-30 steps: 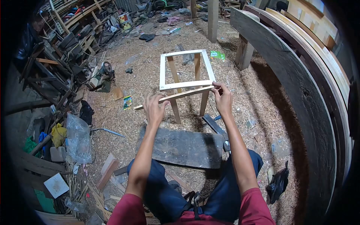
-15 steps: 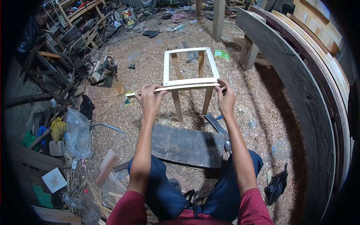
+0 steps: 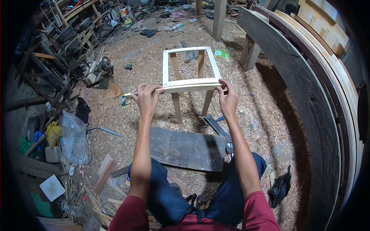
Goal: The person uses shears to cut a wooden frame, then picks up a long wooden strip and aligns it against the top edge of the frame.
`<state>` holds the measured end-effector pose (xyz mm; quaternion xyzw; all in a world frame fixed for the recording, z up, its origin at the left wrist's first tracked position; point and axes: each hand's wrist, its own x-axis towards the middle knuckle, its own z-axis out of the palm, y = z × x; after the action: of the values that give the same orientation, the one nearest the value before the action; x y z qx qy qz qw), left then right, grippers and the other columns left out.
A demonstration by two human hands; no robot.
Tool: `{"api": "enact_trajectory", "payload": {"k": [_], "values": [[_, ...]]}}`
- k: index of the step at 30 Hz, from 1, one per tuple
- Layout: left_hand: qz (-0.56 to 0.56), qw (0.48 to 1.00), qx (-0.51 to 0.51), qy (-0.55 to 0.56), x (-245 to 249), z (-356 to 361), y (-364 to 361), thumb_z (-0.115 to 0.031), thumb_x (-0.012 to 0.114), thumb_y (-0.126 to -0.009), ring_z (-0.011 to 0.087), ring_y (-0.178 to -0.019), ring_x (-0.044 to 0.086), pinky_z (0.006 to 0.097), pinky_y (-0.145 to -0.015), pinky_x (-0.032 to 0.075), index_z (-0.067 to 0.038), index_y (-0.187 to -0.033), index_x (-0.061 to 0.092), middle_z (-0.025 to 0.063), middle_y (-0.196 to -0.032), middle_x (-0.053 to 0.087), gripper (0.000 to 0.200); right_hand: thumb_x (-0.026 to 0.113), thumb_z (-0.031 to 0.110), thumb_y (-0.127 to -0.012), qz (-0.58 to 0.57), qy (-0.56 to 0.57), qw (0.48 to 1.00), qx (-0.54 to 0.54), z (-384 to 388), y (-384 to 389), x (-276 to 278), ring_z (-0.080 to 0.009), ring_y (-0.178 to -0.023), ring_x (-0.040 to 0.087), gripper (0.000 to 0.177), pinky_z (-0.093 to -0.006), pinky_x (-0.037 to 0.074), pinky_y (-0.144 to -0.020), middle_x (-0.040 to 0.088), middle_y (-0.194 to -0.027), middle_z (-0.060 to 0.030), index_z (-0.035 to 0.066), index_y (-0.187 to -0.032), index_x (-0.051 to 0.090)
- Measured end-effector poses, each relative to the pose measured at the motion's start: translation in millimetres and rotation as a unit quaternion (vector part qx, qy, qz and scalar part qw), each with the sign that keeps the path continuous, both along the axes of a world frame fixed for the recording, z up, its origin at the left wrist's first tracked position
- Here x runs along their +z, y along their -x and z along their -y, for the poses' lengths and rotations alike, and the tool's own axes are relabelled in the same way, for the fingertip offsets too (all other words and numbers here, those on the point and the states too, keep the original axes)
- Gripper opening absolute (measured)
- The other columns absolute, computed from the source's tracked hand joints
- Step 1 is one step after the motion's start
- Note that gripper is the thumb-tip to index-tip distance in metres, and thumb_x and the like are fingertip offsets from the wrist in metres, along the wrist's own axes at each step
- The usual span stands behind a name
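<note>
A wooden stool frame (image 3: 166,69) with a pale, open square top and brown legs stands in front of me. Along its near rail lies a long thin wooden strip (image 3: 189,88), its left end sticking out past the frame. My left hand (image 3: 146,101) is closed on the strip left of the frame's near corner, fingers over the top. At the near right corner, my right hand (image 3: 229,101) pinches the strip's other end against the frame between thumb and fingers.
Wood shavings cover the ground. A dark plank (image 3: 185,149) lies before my knees, with a hammer-like tool (image 3: 216,126) beside it. Long boards (image 3: 293,73) stand along the right. Scrap wood, a clear plastic bag (image 3: 74,138) and a machine part with a wheel (image 3: 105,63) crowd the left.
The strip now sits closer and more level against the frame's near rail; the gap between them has narrowed. Both hands keep their hold. My view has shifted slightly to the right.
</note>
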<state>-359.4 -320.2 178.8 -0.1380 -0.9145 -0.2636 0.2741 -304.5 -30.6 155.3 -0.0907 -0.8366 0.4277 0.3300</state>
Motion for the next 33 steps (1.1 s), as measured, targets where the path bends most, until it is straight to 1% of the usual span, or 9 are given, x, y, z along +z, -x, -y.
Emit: {"api": "enact_trajectory", "payload": {"k": [10,16,19,21,25,27,28,30,33], "values": [[0.002,1.000,0.001,0.015,-2,-1,2,-0.031,0.072,-0.083,0.0219,-0.114,0.048,0.0469,-0.104,0.016,-0.018,-0.093,0.074,-0.0021,-0.098,0.070,0.017,0.065,0.023,-0.090,0.055,0.018,0.998,-0.033,3,-1,3,-0.0283,-0.081,0.070,0.025,-0.0370,0.053,-0.070,0.072,-0.096,-0.0107,0.016,-0.114,0.067],[-0.009,1.000,-0.016,0.007,-7,2,5,-0.030,0.071,-0.084,0.0211,-0.114,0.048,0.0482,-0.105,0.016,-0.018,-0.094,0.074,-0.0032,-0.099,0.070,0.016,0.065,0.024,-0.090,0.033,-0.032,0.997,-0.055,0,2,-1,-0.0305,-0.081,0.070,0.024,-0.0383,0.053,-0.069,0.072,-0.095,-0.0100,0.017,-0.113,0.068],[-0.017,1.000,-0.024,0.003,-8,3,5,-0.030,0.070,-0.084,0.0216,-0.114,0.048,0.0485,-0.105,0.016,-0.018,-0.092,0.074,-0.0033,-0.098,0.070,0.015,0.065,0.025,-0.090,0.047,-0.026,0.998,-0.042,-1,2,-2,-0.0314,-0.084,0.070,0.028,-0.0400,0.053,-0.071,0.072,-0.098,-0.0104,0.017,-0.117,0.065],[-0.017,1.000,-0.021,-0.001,-8,3,6,-0.030,0.070,-0.084,0.0219,-0.114,0.048,0.0487,-0.105,0.016,-0.018,-0.092,0.074,-0.0028,-0.098,0.070,0.015,0.066,0.026,-0.089,-0.016,-0.028,0.998,-0.051,1,5,-4,-0.0328,-0.087,0.070,0.034,-0.0424,0.053,-0.074,0.072,-0.100,-0.0118,0.015,-0.121,0.061],[-0.015,1.000,-0.024,-0.010,-8,3,5,-0.030,0.069,-0.085,0.0222,-0.115,0.048,0.0493,-0.105,0.017,-0.017,-0.091,0.073,-0.0006,-0.097,0.069,0.014,0.068,0.028,-0.088,0.015,0.017,0.997,-0.069,2,3,-2,-0.0335,-0.091,0.069,0.039,-0.0436,0.052,-0.076,0.071,-0.103,-0.0136,0.012,-0.122,0.059],[-0.006,1.000,-0.024,-0.012,-8,3,5,-0.030,0.069,-0.086,0.0219,-0.115,0.048,0.0493,-0.105,0.017,-0.018,-0.092,0.073,-0.0002,-0.097,0.069,0.014,0.071,0.029,-0.085,-0.025,-0.035,0.995,-0.085,0,7,-7,-0.0329,-0.089,0.069,0.039,-0.0429,0.052,-0.075,0.071,-0.103,-0.0149,0.009,-0.118,0.060],[0.004,1.000,-0.024,-0.013,-8,4,5,-0.029,0.068,-0.086,0.0216,-0.115,0.049,0.0494,-0.105,0.017,-0.018,-0.093,0.073,0.0003,-0.098,0.069,0.014,0.071,0.029,-0.085,-0.026,-0.034,0.996,-0.084,0,6,-6,-0.0329,-0.089,0.069,0.039,-0.0429,0.052,-0.075,0.071,-0.103,-0.0149,0.009,-0.118,0.060],[0.007,1.000,-0.025,-0.015,-10,5,5,-0.029,0.066,-0.088,0.0216,-0.115,0.049,0.0484,-0.105,0.016,-0.017,-0.094,0.072,0.0014,-0.099,0.068,0.015,0.074,0.029,-0.083,0.048,0.009,0.995,-0.089,0,3,-3,-0.0314,-0.086,0.069,0.039,-0.0417,0.052,-0.074,0.070,-0.101,-0.0147,0.007,-0.113,0.062],[0.012,0.999,-0.033,-0.022,-11,8,5,-0.029,0.064,-0.090,0.0214,-0.115,0.050,0.0471,-0.105,0.016,-0.016,-0.097,0.071,0.0029,-0.100,0.067,0.016,0.076,0.029,-0.082,0.021,-0.010,0.995,-0.094,4,4,-2,-0.0299,-0.082,0.069,0.039,-0.0405,0.051,-0.070,0.071,-0.097,-0.0148,0.006,-0.110,0.064]]}}
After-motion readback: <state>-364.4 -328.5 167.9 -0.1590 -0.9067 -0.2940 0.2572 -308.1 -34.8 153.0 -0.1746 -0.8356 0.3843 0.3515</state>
